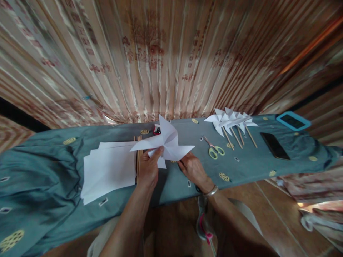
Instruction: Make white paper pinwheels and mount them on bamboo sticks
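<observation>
A white paper pinwheel with curled, pointed blades is held above the cloth-covered table, just right of the paper stack. My left hand grips it from below, its thumb pressed on the folds at the middle. At the lower right blade is my right hand, its fingers bent together and partly hidden under the paper. Whether these fingers hold the blade or some small thing cannot be made out. Thin wooden sticks lie beside my left hand. Behind the pinwheel, a small red and black object is partly covered.
White paper sheets are stacked on the left. To the right lie green-handled scissors, several finished pinwheels on sticks, a dark phone and a blue-framed device. A patterned curtain hangs along the table's back edge.
</observation>
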